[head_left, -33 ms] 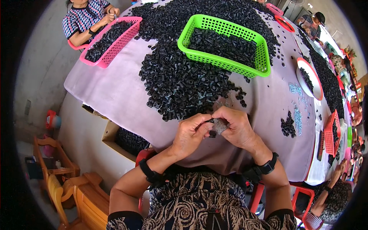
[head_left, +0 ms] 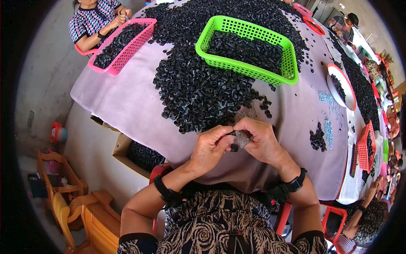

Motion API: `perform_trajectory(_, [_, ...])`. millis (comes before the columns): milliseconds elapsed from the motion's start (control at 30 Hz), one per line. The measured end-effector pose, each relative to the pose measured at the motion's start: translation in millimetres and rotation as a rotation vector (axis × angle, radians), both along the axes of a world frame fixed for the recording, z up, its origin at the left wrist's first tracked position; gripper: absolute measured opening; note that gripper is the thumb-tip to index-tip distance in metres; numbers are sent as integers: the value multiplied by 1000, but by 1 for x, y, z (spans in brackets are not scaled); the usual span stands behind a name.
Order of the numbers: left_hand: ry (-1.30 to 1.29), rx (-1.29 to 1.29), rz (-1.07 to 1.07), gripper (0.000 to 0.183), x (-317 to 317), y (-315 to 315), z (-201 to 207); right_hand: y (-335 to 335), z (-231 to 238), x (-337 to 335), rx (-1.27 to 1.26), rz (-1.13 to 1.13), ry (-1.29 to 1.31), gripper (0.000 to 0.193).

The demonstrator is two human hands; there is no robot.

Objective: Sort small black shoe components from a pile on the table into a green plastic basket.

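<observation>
My hands meet at the table's near edge, fingertips touching. My left hand is closed, its thumb and forefinger pinching a small black plastic part. Closed in a pinch against it is my right hand; a grey fabric cover wraps one of its fingers. Whatever sits between the right fingertips is too small to make out. Just beyond my hands lies a heap of black plastic parts, with several thin metal springs on its near side.
A green basket of black parts stands behind the heap. At the left is a pink basket near a co-worker. On the right are silvery springs, a red-rimmed white bowl and a red basket. An open carton stands below the table's left edge.
</observation>
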State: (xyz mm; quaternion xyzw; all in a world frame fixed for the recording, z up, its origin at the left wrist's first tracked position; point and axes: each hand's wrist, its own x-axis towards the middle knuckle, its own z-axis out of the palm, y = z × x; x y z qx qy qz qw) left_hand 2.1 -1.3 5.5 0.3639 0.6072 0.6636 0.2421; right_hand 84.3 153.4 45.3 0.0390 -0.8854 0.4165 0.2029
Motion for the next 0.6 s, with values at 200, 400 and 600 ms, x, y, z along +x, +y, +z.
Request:
perform_trajectory(200, [165,-23,66,16,2,-1,-1,-2,-2,-1,-48,25,-25,20])
perform_trajectory(400, [555,-82,242,17,6,5,6,-6,-11,-3,-32,-40,-1,22])
perform_trajectory(600, [404,-68,150,13,-7,5,-1,-1,-12,-5,-43,-34,12,22])
